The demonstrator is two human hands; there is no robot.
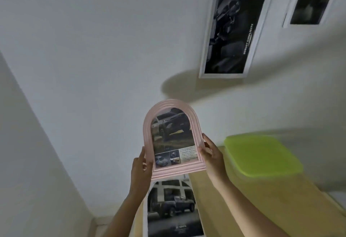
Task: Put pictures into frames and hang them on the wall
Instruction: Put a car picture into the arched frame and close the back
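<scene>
Below the white-framed picture (234,30) already hanging on the wall, the pink arched frame (173,137) is held upright, left hand (140,169) and right hand (211,152) gripping its lower edges, probably to line it up for hanging.

Dim white walls (93,49), wooden table (262,199)

Dim, flat indoor light here, greyish across the wall (93,49). A broad soft shadow (179,87) spreads at centre right of the frame, under the hanging picture (234,32). Everything looks soft; the green lid (262,154) at right smears with blur. Wide-angle bending tilts the wall lines toward the edges. No glare, though the upper right picture (310,0) is fuzzy.
</scene>
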